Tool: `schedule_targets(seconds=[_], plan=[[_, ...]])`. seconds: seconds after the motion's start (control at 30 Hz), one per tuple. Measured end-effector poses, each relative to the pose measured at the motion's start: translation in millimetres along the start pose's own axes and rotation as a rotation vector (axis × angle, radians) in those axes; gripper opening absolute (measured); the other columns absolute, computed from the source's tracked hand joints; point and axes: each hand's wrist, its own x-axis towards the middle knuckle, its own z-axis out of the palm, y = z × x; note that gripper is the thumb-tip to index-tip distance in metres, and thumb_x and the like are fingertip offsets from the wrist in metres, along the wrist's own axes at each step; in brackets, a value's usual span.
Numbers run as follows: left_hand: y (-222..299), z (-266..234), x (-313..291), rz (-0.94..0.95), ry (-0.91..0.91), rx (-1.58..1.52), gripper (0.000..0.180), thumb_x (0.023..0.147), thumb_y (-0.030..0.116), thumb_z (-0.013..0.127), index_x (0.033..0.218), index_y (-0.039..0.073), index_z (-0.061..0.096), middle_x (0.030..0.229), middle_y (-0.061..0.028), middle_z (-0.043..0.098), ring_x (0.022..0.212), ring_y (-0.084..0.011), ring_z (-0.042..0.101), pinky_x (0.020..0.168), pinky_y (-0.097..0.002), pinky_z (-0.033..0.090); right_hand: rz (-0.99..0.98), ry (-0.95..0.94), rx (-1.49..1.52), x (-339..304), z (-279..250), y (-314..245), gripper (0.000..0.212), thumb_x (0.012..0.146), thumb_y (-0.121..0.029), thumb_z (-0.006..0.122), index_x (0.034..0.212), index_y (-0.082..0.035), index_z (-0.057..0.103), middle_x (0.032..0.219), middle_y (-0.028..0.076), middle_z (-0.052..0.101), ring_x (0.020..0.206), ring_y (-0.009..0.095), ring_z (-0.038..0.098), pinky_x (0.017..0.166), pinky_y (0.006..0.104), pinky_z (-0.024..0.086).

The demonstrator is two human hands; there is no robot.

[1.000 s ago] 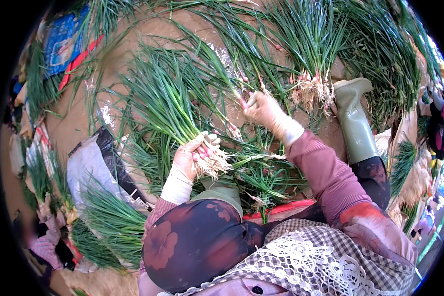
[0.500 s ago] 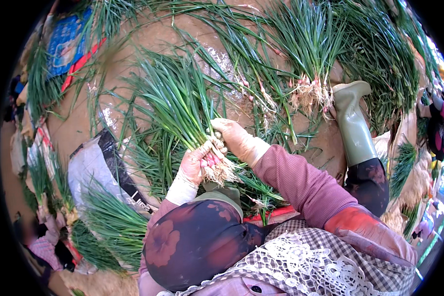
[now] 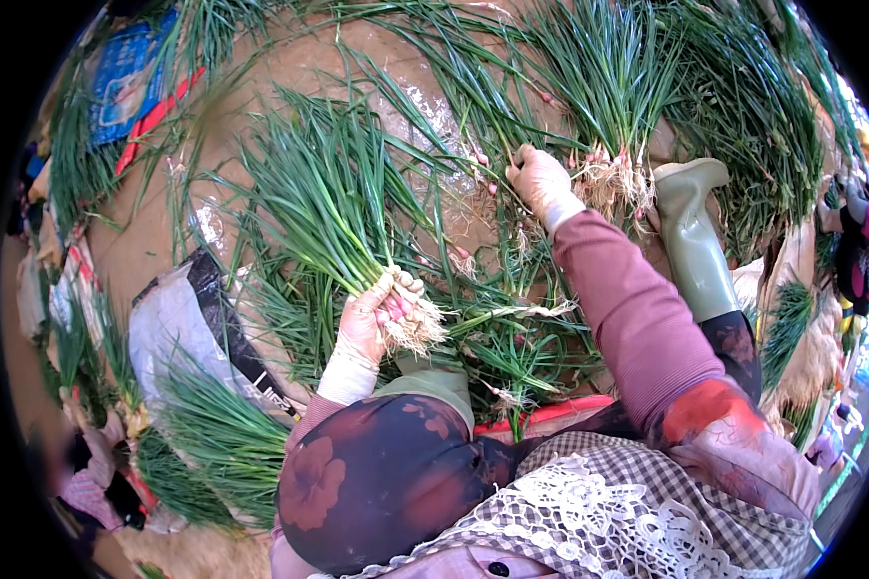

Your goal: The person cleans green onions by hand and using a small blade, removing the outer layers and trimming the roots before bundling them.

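Observation:
In my left hand [image 3: 369,314] a bunch of spring onions [image 3: 333,217] is gripped near the bulbs. Its green leaves point away from me, up and to the left, and its pink bulbs and pale roots [image 3: 415,326] stick out below the fingers. My right hand [image 3: 541,181] is stretched forward with curled fingers, closed on the stalks of loose spring onions [image 3: 492,116] lying on the ground. How many stalks it holds is hidden by the fingers.
A rooted bunch of spring onions [image 3: 608,106] lies ahead right, beside a large green heap [image 3: 743,116]. My green boot [image 3: 690,236] stands on the right. Scattered onions lie between my legs. At left are a grey-and-black plastic sheet [image 3: 179,318], another bunch [image 3: 227,434] and a blue sack [image 3: 130,82].
My right hand has left the held bunch and moved forward and right to the loose onions on the ground. My left hand keeps the bunch, shifted slightly left.

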Motion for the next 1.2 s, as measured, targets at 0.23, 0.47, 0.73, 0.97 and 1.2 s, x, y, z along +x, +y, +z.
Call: schedule_targets(seconds=[0.23,0.47,0.73,0.97,1.2], plan=[[16.9,19.4,2.9,0.088,-0.076,-0.03,0.017,0.082,0.012,0.049,0.095,0.001,0.05,0.095,-0.012,0.053,0.088,-0.0228,0.051,0.082,-0.0365,0.041,-0.067,-0.355,0.953,-8.2,3.1,-7.4,0.021,0.07,-0.017,0.063,0.078,-0.001,0.052,0.067,0.01,0.057,0.055,0.015,0.054,0.058,0.0277,0.044],[5.1,19.3,11.0,-0.019,0.037,0.194,0.024,0.083,0.012,0.047,0.1,-0.005,0.05,0.093,-0.0171,0.055,0.092,-0.0245,0.052,0.085,-0.0345,0.04,-0.561,-0.235,0.072,-101.6,-4.7,-52.6,0.017,0.072,-0.023,0.057,0.084,-0.01,0.054,0.065,0.013,0.055,0.061,0.03,0.055,0.056,0.037,0.043],[1.2,12.4,1.7,0.024,-0.142,-0.066,0.02,0.083,0.015,0.048,0.094,-0.001,0.051,0.09,-0.0119,0.055,0.096,-0.0284,0.051,0.087,-0.042,0.039,-0.309,-0.603,0.159,-88.9,35.8,-18.0,0.027,0.072,-0.026,0.059,0.086,-0.003,0.058,0.071,0.008,0.058,0.065,0.019,0.056,0.062,0.0308,0.045],[-4.6,12.2,-0.6,-0.067,-0.172,0.037,0.023,0.081,0.019,0.052,0.093,0.0,0.049,0.088,-0.0091,0.054,0.093,-0.0282,0.052,0.083,-0.0385,0.041,0.24,-0.706,1.717,-94.8,45.4,-80.6,0.016,0.082,-0.023,0.049,0.072,-0.012,0.045,0.057,-0.005,0.04,0.049,0.007,0.036,0.046,0.0214,0.032],[3.1,24.2,-5.1,0.037,-0.282,-0.01,0.016,0.079,0.016,0.053,0.089,0.004,0.049,0.083,-0.008,0.052,0.086,-0.0246,0.051,0.079,-0.0362,0.041,-0.279,-0.7,-0.32,-97.3,56.1,-58.6,0.028,0.074,-0.029,0.049,0.087,-0.007,0.061,0.087,0.013,0.06,0.084,0.026,0.057,0.073,0.0329,0.045]])
